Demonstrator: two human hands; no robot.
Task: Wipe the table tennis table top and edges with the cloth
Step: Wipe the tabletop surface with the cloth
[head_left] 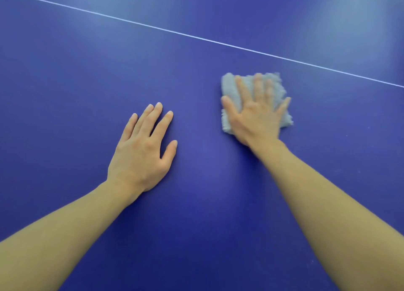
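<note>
While the left hand lies flat on the blue table top, palm down, fingers straight and a little spread, holding nothing, all the action sits on the other side! The right hand is spread wide, palm down, pressing on the cloth. Its straight fingers fan across the fabric with no curl and no pinch, and the thumb reaches out over the cloth's left edge. That hand and the fabric both show blurred, so the fine detail at the fingertips is lost.

Now the cloth itself: a pale grey-blue, fluffy pad, folded up, lying flat on the table top to the right of centre and apart from the left hand. Its outline reads close to square from up here, so its long axis cannot be told with any confidence. The far edge runs roughly level across the picture, with fuzzy corners poking out beyond the fingertips, and the near edge peeks out on either side of the wrist.

The fingers over it point away from the person, toward the thin white line. That line crosses the table on a slant, higher on the left and lower on the right. The cloth sits on the near side of the line, near it but not touching.
</note>
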